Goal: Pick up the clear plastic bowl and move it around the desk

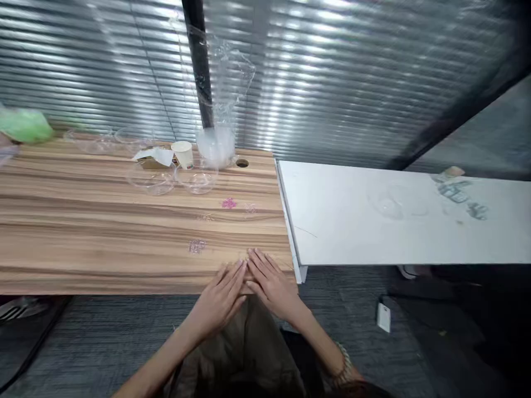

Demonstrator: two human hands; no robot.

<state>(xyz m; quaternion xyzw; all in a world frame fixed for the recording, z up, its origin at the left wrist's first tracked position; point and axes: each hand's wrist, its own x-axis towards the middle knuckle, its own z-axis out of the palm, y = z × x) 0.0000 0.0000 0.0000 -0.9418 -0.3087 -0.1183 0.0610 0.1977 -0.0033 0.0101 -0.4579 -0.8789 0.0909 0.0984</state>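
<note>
My left hand [223,293] lies flat, fingers stretched out, at the front edge of the wood-grain table [91,232]. Beside it, also flat with the fingers extended, rests my right hand [271,284]; the fingertips of the two nearly meet. Neither hand holds anything. Just beyond my left hand sits a small pile of clear, pale pinkish bits [197,246]. Farther back are a pink pile [229,203] and a faint clear pile [250,208]. Some tiny yellowish bits [204,217] lie left of these, too small to make out.
Clear plastic bowls [197,179], a white paper cup [182,153], a small box [153,158] and a clear plastic bag [218,143] stand at the back. A white table [340,221] adjoins on the right, with plastic items on it. Something green [25,126] is far left.
</note>
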